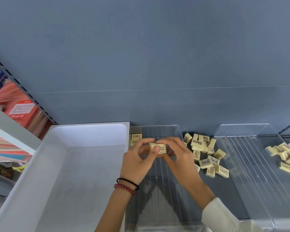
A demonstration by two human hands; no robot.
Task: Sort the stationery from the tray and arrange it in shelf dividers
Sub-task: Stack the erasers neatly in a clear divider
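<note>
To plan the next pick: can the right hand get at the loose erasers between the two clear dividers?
Probably yes. The loose erasers lie uncovered beside the right hand, with only the low wall of the clear divider between. But it and the left hand grip the held erasers.

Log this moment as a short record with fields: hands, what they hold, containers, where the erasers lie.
left hand: pinches the held erasers, thumb on front
right hand: pinches them from the other side
held erasers: cream, above the middle clear divider
placed erasers: stacked in that divider's far left corner
loose erasers: pile on the shelf between the two clear dividers
right divider: clear; more erasers at its right edge, inside or beyond unclear
white tray: left of the middle divider
</note>
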